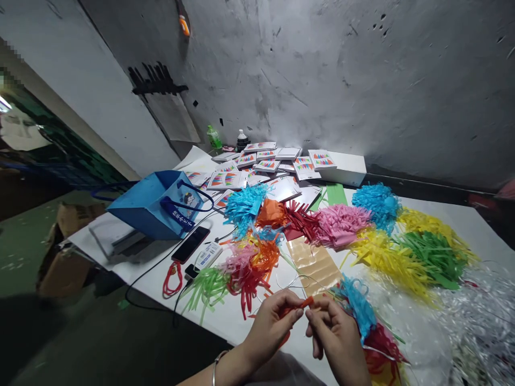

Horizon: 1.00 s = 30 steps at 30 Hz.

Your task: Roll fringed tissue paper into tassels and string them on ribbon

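1. The left hand (277, 319) has its grip closed on a twisted orange strip (307, 303), thumb against fingers, probably to keep the twist from unwinding.
2. The right hand (336, 332) meets the strip's end with its fingertips; whether its grip pinches or merely touches, one cannot tell.
3. The strip is between both hands, above the tabletop's (466, 220) near edge, likely where fine fingerwork is easiest to see.
4. Fringed tassels (344, 225) in many colours arc around the hands, seemingly pushed outward to leave working room while staying reachable.
5. A brown sheet (314, 265) lies flat just beyond the hands, with thin string (290, 284) beside it.
6. Printed boxes (228, 180) are heaped towards the wall (322, 69), perhaps out of the way.
7. The blue bag (147, 209), phone (190, 245) and cable (140, 279) occupy the left side, apart from the paper; clear plastic (422, 327) spreads at right.
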Each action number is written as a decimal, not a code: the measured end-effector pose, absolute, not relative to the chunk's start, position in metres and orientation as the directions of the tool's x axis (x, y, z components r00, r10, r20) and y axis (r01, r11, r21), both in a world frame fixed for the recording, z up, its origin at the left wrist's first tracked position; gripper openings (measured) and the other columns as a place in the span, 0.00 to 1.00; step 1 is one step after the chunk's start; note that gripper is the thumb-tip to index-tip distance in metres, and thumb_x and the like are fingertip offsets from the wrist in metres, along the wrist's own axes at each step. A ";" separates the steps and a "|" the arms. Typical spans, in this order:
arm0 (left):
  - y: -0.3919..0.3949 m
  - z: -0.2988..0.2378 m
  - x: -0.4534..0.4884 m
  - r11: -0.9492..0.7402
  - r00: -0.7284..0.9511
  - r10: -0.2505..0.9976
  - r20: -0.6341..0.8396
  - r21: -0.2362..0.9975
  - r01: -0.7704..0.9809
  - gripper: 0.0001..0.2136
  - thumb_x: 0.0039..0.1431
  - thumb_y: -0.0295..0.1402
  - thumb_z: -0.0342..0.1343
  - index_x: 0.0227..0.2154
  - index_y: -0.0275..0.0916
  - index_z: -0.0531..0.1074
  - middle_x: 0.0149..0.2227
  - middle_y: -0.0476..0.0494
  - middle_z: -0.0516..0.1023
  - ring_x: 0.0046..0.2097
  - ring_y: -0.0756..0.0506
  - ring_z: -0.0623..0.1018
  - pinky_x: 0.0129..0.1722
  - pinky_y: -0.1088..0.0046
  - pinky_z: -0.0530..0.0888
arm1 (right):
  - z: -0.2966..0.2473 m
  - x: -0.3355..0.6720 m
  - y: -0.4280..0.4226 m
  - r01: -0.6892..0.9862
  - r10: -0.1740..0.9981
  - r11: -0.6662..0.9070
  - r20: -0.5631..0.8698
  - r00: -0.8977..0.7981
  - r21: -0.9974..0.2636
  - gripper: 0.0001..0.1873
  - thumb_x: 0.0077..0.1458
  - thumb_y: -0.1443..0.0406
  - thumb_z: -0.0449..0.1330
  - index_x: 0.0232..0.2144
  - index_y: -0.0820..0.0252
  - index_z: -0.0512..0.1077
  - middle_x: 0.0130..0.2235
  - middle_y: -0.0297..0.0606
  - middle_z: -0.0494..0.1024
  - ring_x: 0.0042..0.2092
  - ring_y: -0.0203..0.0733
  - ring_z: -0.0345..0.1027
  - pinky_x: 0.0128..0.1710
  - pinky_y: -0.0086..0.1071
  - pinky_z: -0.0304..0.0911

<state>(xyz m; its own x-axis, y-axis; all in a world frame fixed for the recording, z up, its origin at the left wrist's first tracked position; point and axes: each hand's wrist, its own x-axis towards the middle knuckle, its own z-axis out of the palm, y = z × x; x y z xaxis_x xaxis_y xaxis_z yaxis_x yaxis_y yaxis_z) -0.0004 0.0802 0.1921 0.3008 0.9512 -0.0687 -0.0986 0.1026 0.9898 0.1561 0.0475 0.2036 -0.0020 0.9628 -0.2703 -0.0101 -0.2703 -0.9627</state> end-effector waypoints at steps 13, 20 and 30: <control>0.077 0.189 -0.003 -0.035 0.358 0.933 0.042 0.999 -0.028 0.08 0.60 0.37 0.61 0.31 0.37 0.76 0.32 0.43 0.76 0.34 0.46 0.75 0.34 0.73 0.70 | 0.194 0.160 0.053 -0.221 0.923 -0.378 -0.347 -0.167 -0.899 0.31 0.49 0.46 0.66 0.45 0.64 0.66 0.20 0.27 0.73 0.13 0.30 0.62 0.13 0.22 0.53; 0.086 0.199 0.000 0.114 0.358 0.931 -0.079 0.990 -0.078 0.13 0.57 0.44 0.62 0.30 0.37 0.77 0.33 0.43 0.75 0.36 0.45 0.74 0.37 0.71 0.69 | 0.201 0.158 0.051 -0.029 0.961 -0.260 -0.256 -0.101 -0.965 0.23 0.56 0.47 0.60 0.36 0.63 0.70 0.23 0.31 0.73 0.17 0.29 0.63 0.18 0.22 0.54; 0.087 0.191 0.001 0.072 0.280 0.958 -0.062 0.997 -0.024 0.12 0.54 0.40 0.65 0.24 0.36 0.77 0.29 0.44 0.76 0.34 0.45 0.74 0.37 0.72 0.68 | 0.175 0.159 0.045 0.351 0.972 -0.079 -0.151 -0.181 -0.933 0.20 0.63 0.49 0.51 0.34 0.58 0.71 0.25 0.34 0.75 0.21 0.34 0.67 0.20 0.25 0.60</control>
